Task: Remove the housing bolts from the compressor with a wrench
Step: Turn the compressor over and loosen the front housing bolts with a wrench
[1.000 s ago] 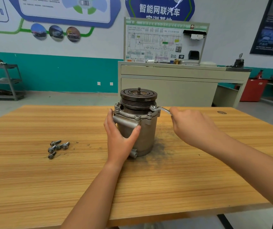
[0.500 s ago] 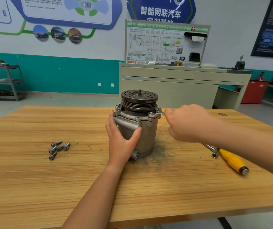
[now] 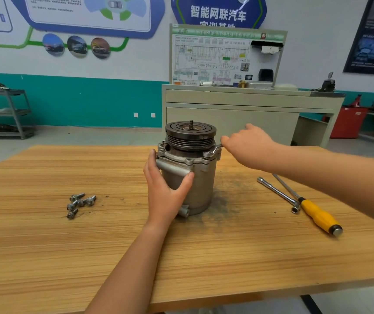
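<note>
A grey metal compressor with a dark pulley on top stands upright on the wooden table. My left hand grips its body from the near left side. My right hand is at the compressor's upper right and holds the handle of a silver wrench, whose head sits on a bolt at the housing's right flange. Most of the wrench handle is hidden in my hand. Several removed bolts lie together on the table to the left.
An L-shaped socket wrench and a yellow-handled screwdriver lie on the table to the right, under my right forearm. Dark grime marks the wood beside the compressor. A beige training bench stands behind the table.
My right hand has swung the wrench handle away from me, from the near right to the far right of the compressor. My left hand has kept its grip.
</note>
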